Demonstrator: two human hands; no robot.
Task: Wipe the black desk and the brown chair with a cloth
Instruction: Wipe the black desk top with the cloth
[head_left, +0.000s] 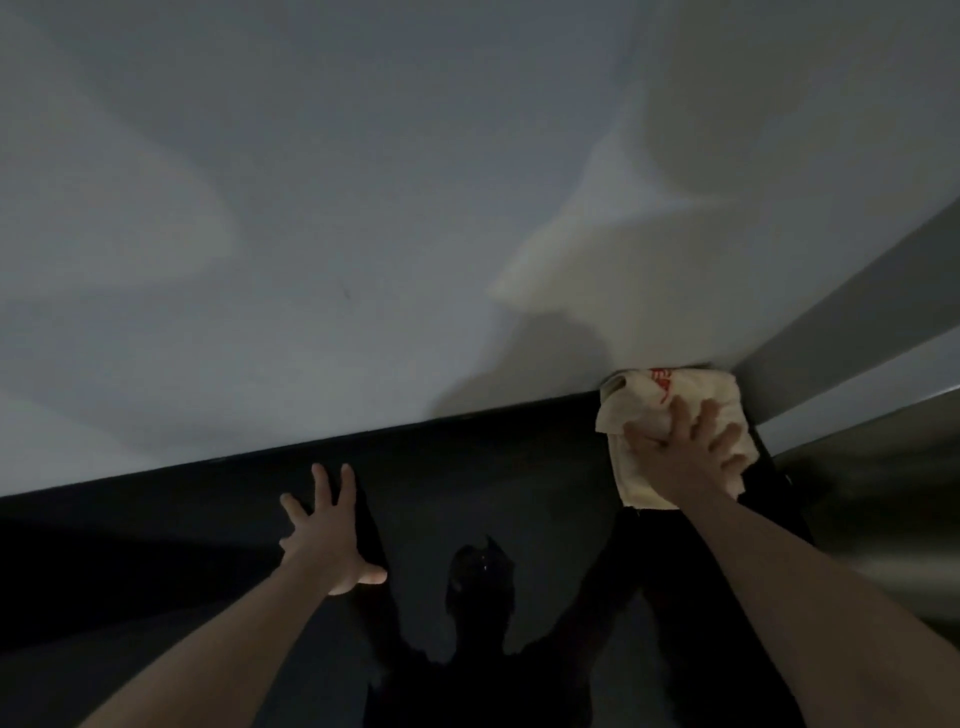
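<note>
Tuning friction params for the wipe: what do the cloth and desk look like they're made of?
Cloth: soft woven fabric, probably cotton, cream with red print; it bunches and folds under the right hand. Desk: hard, smooth, black, semi-gloss top, maybe laminate or painted board; it gives a dim reflection of the person and arms, and the left hand lies flat on it. Dim light, so the exact material is unclear.
</note>
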